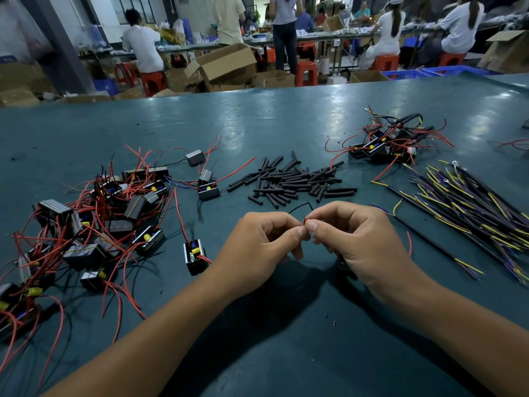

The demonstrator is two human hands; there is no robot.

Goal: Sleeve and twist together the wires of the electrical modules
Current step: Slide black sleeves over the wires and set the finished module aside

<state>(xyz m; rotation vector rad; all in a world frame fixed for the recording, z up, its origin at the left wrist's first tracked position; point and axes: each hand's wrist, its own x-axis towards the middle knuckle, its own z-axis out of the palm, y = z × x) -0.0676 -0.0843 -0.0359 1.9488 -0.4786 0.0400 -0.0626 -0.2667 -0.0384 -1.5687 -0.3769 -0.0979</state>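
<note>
Pinching red wire end (305,220), left hand (259,247), right hand (357,242), fingertips meeting

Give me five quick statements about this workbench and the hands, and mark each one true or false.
1. Both hands pinch a red wire end between them. True: the left hand and right hand meet at the red wire.
2. The black sleeves lie in a pile beyond the hands. True: the sleeves sit mid-table.
3. The pile of modules with red wires is on the person's right. False: the big module pile is on the left; a smaller heap lies far right.
4. The yellow-and-purple cables are stacked on the left. False: the cables lie on the right.
5. The table is bright red. False: the table is dark teal.
</note>
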